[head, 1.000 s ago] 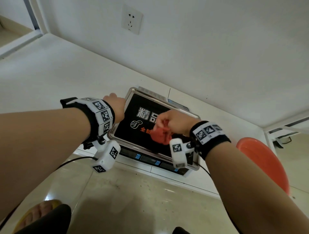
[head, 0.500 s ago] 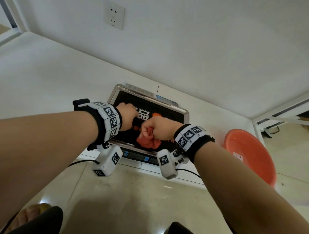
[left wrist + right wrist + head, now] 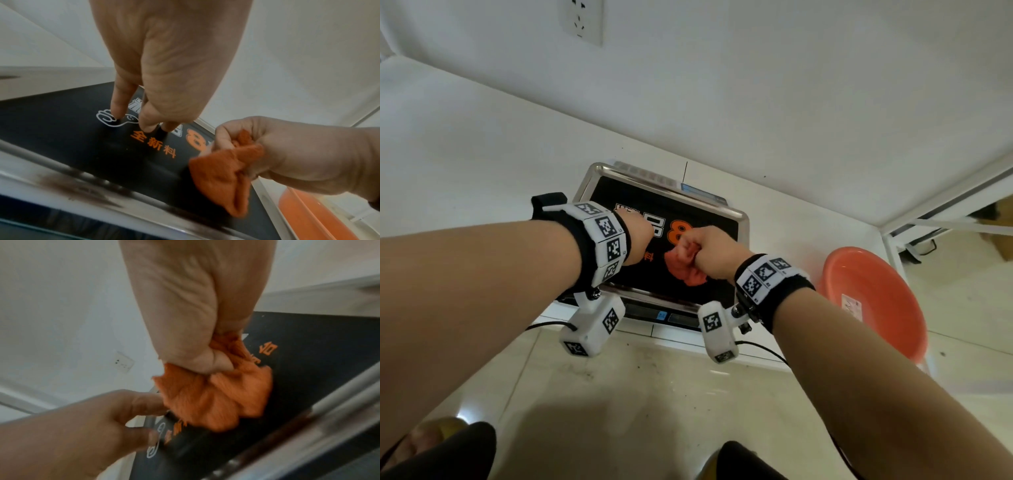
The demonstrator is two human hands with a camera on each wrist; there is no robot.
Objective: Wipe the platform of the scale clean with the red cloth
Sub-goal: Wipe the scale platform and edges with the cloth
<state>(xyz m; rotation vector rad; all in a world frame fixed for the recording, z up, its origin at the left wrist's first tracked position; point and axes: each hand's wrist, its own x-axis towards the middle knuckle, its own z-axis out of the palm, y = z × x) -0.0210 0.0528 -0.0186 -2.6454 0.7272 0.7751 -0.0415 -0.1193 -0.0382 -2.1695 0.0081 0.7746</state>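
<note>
The red cloth [image 3: 685, 263] is soft and limp, best gripped as a bunch; the right hand [image 3: 709, 250] has its fingers [image 3: 213, 360] curled round it, pressing it on the scale [image 3: 739, 219] platform [image 3: 61, 138]. The left hand [image 3: 635, 236] steadies the platform with straight fingertips [image 3: 118, 108]. The platform's long axis runs along the table [image 3: 465, 164] edge.

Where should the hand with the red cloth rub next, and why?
Probably toward the far right corner of the platform. The right hand grips the bunched red cloth near the platform's front middle, and the left hand presses fingertips on the left part, steadying it.
</note>
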